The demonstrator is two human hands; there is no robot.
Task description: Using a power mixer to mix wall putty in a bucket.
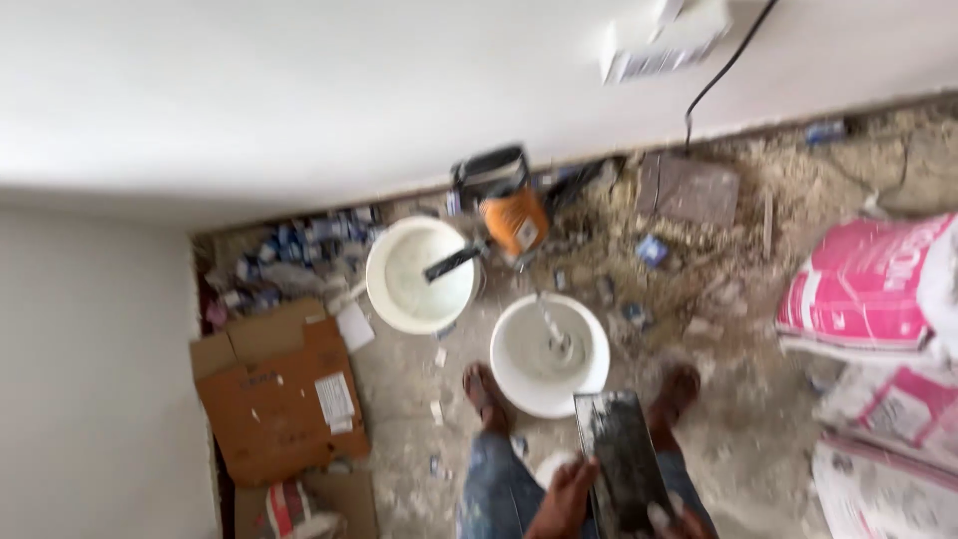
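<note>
Buckets [420,274] [550,354] white; mixer [513,222] orange; sacks [866,289] pink-white; trowel [624,461] dark, smeared grey; carton [279,389] brown.

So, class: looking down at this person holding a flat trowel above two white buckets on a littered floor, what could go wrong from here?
1. The bare feet stand among floor debris; a cut or slip seems possible.
2. The near bucket sits right between the feet and could be kicked over.
3. The trowel, held by both hands, could drop on the toes.
</note>
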